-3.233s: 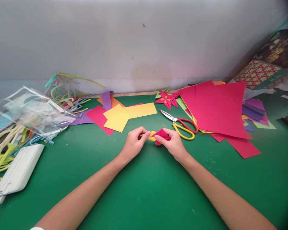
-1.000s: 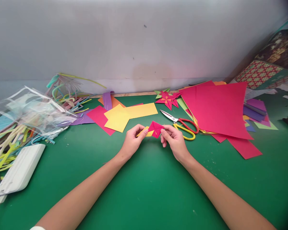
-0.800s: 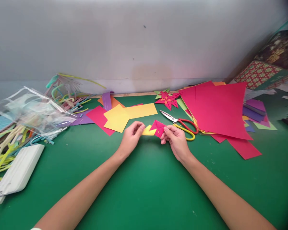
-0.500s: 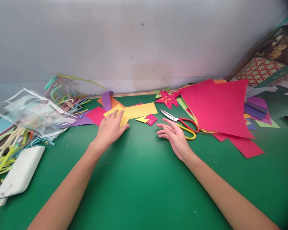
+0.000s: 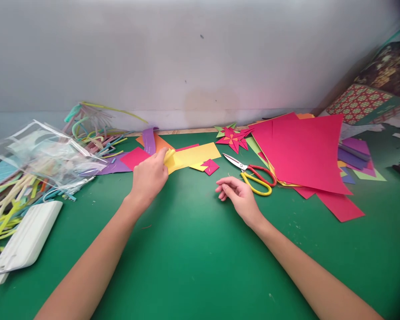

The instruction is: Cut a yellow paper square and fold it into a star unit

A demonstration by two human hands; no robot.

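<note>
At the far part of the green table, my left hand [image 5: 150, 174] is closed on the edge of a sheet of yellow paper [image 5: 169, 155], which curls up at the fingers. Beside it lies a longer yellow paper strip [image 5: 198, 154]. My right hand [image 5: 236, 194] hovers over the table with loosely bent fingers and holds nothing. Just beyond it rest scissors [image 5: 242, 167] with one red and one yellow handle, blades apart. Between the hands is a small folded piece of magenta and yellow paper [image 5: 211, 167]. A folded red paper star [image 5: 234, 138] lies behind.
Large red sheets [image 5: 300, 153] are stacked at the right. Purple paper [image 5: 149, 141] and orange paper [image 5: 162, 143] lie behind my left hand. On the left are a clear plastic bag [image 5: 53, 151], several coloured pipe cleaners [image 5: 11, 202] and a white box-shaped device [image 5: 28, 235].
My left hand has gone from lying spread on the yellow paper to gripping and lifting its edge. My right hand's fingers have curled in more, near the same spot.
</note>
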